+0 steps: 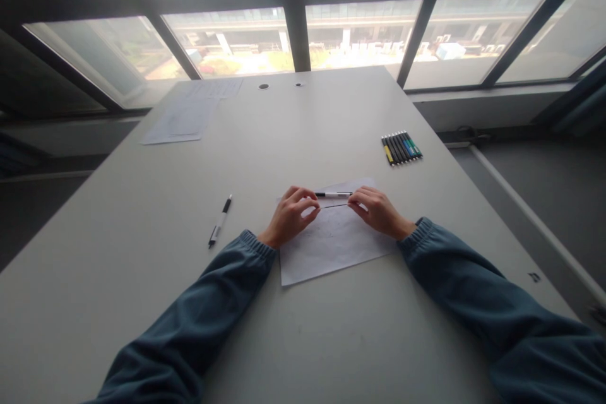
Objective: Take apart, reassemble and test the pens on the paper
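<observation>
My left hand (294, 214) and my right hand (376, 209) face each other above a white sheet of paper (326, 246). Between them runs a thin dark stick (334, 206), slim like a pen refill, its two ends pinched in my fingertips. What covers its ends is hidden by the fingers. Just behind it, a black-and-white pen (336, 194) lies across the sheet's far part, close to both hands. Faint marks show on the paper. A second black-and-white pen (220, 221) rests on the table to the left of my left hand.
Several pens or markers (401, 148), mostly black with yellow, blue and green parts, lie in a row at the right. More paper sheets (182, 117) lie at the far left of the white table (293, 139). A small dark item (534, 277) is near the right edge. Windows stand beyond.
</observation>
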The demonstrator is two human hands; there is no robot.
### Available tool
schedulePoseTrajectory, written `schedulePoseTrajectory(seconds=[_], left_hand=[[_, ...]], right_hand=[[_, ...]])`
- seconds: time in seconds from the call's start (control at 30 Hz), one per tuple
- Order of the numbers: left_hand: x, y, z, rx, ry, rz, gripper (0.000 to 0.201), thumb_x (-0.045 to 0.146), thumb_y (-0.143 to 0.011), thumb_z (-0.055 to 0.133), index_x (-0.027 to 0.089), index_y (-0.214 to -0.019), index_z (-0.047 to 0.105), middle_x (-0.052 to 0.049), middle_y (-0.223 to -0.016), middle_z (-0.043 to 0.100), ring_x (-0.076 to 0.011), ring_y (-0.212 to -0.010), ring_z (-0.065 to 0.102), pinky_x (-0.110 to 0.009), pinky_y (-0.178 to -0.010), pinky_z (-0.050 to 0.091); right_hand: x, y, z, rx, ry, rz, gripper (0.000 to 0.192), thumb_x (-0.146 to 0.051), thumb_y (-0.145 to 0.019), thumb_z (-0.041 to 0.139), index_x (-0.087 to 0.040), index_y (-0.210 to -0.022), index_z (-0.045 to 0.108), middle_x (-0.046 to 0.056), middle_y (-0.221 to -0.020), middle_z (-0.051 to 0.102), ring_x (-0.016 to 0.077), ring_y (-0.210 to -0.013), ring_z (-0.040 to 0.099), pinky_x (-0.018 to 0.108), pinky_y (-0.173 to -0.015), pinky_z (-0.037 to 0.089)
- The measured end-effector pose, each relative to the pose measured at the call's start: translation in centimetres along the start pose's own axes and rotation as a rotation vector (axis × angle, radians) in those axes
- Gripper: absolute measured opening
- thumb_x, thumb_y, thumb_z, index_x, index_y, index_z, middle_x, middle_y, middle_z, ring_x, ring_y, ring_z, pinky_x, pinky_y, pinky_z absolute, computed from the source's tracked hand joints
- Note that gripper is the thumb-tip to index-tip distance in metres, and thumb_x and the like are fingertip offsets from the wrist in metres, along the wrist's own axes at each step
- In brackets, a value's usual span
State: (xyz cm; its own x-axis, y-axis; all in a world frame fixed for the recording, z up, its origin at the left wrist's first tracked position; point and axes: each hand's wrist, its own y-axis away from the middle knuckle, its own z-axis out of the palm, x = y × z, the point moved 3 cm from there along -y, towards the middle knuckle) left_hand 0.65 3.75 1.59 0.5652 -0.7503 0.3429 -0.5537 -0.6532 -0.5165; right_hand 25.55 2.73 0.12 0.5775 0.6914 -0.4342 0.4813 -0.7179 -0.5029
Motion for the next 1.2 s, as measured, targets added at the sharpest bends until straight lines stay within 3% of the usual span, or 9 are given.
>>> schedulePoseTrajectory(seconds=[0.6, 0.73, 0.83, 0.97, 1.2], left_hand=[[0.4, -0.2, 0.0, 0.013, 0.074, 0.065, 0.005, 0.022, -0.091, 0.067, 0.023, -0.088, 0.070, -0.004, -0.099, 0.070, -0.0191, -0.096, 0.058, -0.036, -0.087, 0.053], [0.3, -0.1, 0.1, 0.020, 0.100, 0.057, 0.008, 0.028, -0.091, 0.068, 0.024, -0.098, 0.071, -0.006, -0.099, 0.070, -0.0203, -0.098, 0.060, -0.036, -0.087, 0.053], [0.3, -0.2, -0.3, 0.067, 0.094, -0.007, 0.015, 0.030, -0.095, 0.062, 0.023, -0.106, 0.069, -0.006, -0.100, 0.069, -0.0205, -0.097, 0.060, -0.036, -0.088, 0.052], [-0.5, 0.0, -0.8, 0.167, -0.022, -0.216, 0.019, 0.027, -0.100, 0.051, 0.020, -0.092, 0.067, -0.004, -0.086, 0.066, -0.0195, -0.087, 0.059, -0.034, -0.084, 0.049], [-1.5, 0.2, 0.0, -0.012, -0.101, -0.286, 0.018, 0.037, -0.094, 0.063, 0.021, -0.093, 0.068, -0.002, -0.083, 0.066, -0.0197, -0.084, 0.060, -0.034, -0.081, 0.047]], right_hand=[[-1.4, -0.3, 0.3, -0.080, -0.058, -0.064, 0.016, -0.023, -0.100, 0.055, -0.021, -0.092, 0.068, 0.007, -0.086, 0.069, 0.0204, -0.084, 0.062, 0.034, -0.077, 0.050], [-1.4, -0.4, 0.2, -0.062, -0.051, -0.068, 0.016, -0.020, -0.099, 0.055, -0.020, -0.090, 0.067, 0.007, -0.085, 0.069, 0.0197, -0.082, 0.061, 0.033, -0.076, 0.050], [-1.3, -0.4, 0.1, -0.027, -0.028, -0.060, 0.015, -0.021, -0.099, 0.056, -0.020, -0.089, 0.067, 0.007, -0.086, 0.069, 0.0201, -0.081, 0.061, 0.034, -0.076, 0.050], [-0.8, -0.2, 0.1, 0.056, -0.013, -0.020, 0.013, -0.020, -0.098, 0.057, -0.020, -0.089, 0.066, 0.007, -0.086, 0.069, 0.0210, -0.084, 0.061, 0.036, -0.080, 0.049], [-0.5, -0.2, -0.2, 0.120, -0.033, 0.044, 0.012, -0.020, -0.098, 0.057, -0.021, -0.091, 0.067, 0.006, -0.086, 0.069, 0.0210, -0.085, 0.061, 0.036, -0.081, 0.048]])
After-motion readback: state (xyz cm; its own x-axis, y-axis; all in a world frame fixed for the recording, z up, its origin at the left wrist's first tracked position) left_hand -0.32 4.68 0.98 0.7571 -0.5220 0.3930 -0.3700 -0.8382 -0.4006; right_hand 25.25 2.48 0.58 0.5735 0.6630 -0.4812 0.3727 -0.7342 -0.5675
